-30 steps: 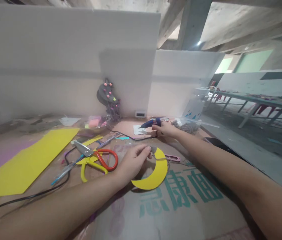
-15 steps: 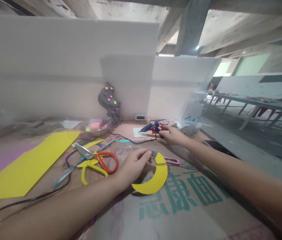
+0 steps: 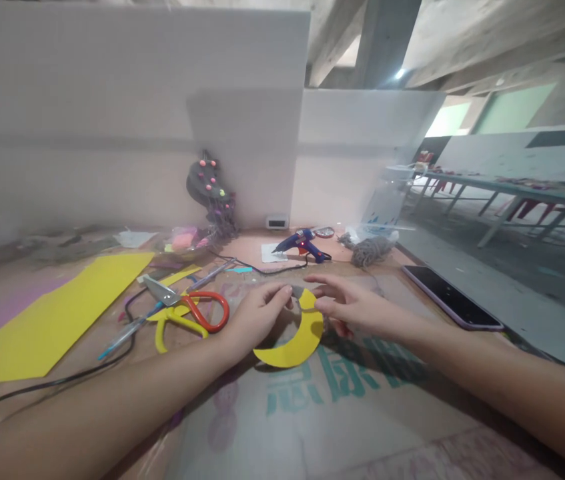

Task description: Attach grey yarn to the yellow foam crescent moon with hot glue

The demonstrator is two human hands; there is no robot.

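Crescent of yellow paper (image 3: 311,331) is between two hands, above the printed cardboard (image 3: 252,427). The left hand (image 3: 263,311) pinches its grey end (image 3: 297,291) with the grip; the grip of the right hand (image 3: 355,307) is half spread at the outer edge, and one cannot tell if it holds anything. If the left grip becomes loose, the grey end could slip; if the right presses too strongly, thin paper may bend
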